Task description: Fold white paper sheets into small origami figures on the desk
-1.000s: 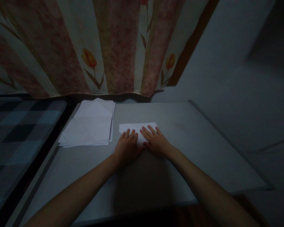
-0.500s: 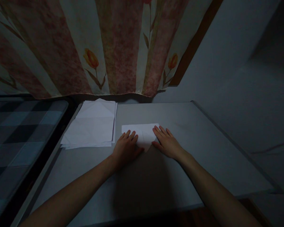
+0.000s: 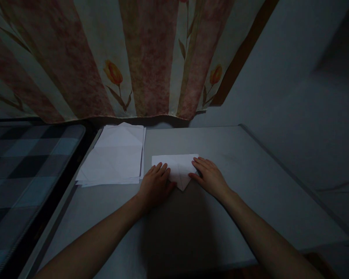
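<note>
A folded white paper (image 3: 177, 168) with a downward point lies on the grey table (image 3: 238, 182). My left hand (image 3: 154, 185) rests flat on its left part, fingers stretched out. At the paper's right edge my right hand (image 3: 209, 177) lies flat too, fingers spread and touching the sheet. Neither hand grips anything.
A stack of white sheets (image 3: 116, 155) lies at the table's back left, the top one creased. A flowered curtain (image 3: 119, 58) hangs behind the table. A checkered surface (image 3: 20, 162) sits to the left, and a pale wall is at the right.
My right hand slid to the right off the paper's middle, uncovering its pointed lower tip. My left hand stayed in place.
</note>
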Tool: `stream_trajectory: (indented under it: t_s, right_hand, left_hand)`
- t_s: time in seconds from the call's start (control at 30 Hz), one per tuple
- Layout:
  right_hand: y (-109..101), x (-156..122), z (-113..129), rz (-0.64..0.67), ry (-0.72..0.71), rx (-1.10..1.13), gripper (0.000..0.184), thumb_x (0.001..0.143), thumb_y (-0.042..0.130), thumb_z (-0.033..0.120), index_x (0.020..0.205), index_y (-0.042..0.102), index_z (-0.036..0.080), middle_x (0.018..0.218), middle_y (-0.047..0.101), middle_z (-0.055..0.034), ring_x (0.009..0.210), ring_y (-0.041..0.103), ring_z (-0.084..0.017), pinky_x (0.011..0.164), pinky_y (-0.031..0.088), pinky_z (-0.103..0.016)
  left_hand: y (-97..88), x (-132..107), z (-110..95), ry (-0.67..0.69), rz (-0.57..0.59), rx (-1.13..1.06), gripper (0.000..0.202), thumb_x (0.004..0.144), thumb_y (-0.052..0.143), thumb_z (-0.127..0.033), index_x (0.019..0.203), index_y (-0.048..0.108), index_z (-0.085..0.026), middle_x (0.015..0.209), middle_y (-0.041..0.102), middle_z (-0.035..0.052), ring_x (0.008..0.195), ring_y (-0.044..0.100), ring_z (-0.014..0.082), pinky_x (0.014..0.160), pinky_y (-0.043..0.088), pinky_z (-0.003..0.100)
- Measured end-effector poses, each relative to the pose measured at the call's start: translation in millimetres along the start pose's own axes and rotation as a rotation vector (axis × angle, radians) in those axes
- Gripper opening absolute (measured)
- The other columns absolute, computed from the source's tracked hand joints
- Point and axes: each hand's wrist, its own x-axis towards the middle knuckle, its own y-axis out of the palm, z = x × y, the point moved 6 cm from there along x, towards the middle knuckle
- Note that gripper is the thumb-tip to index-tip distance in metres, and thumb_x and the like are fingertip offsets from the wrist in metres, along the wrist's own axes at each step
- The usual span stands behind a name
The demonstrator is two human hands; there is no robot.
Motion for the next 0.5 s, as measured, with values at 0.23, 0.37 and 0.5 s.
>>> stream_trajectory:
  t_s: [0.23,0.37,0.5]
  right_hand:
    - [-1.7,-2.8,2.2,-0.018,-0.009,-0.002,0.044,0.089,0.049,0.041,0.125,0.057,0.015,0.133,0.054,-0.0138,0.125,0.047,-0.029,0.103,0.037,-0.05]
    - [-5.9,-3.8,3.3,-0.059,-0.016,0.001,0.042,0.089,0.05,0.039,0.122,0.058,0.016,0.131,0.055,-0.0135,0.123,0.049,-0.029,0.102,0.038,-0.049]
    - [-11.8,-5.4,7.3,-0.106,-0.027,-0.006,0.04,0.088,0.052,0.035,0.122,0.058,0.014,0.132,0.054,-0.0148,0.124,0.047,-0.029,0.102,0.038,-0.048]
  left_hand:
    - [2.3,2.3,5.0,-0.035,0.045,0.016,0.048,0.09,0.045,-0.046,0.123,0.052,-0.012,0.134,0.052,0.0151,0.128,0.043,0.0315,0.104,0.037,0.047]
    - [2.0,1.4,6.4,-0.035,0.029,0.007,0.048,0.089,0.047,-0.045,0.124,0.051,-0.014,0.135,0.051,0.0145,0.129,0.042,0.0306,0.104,0.037,0.047]
    - [3.5,0.7,7.2,-0.037,0.014,-0.01,0.048,0.089,0.047,-0.045,0.126,0.05,-0.014,0.136,0.05,0.0144,0.13,0.041,0.0307,0.105,0.037,0.047]
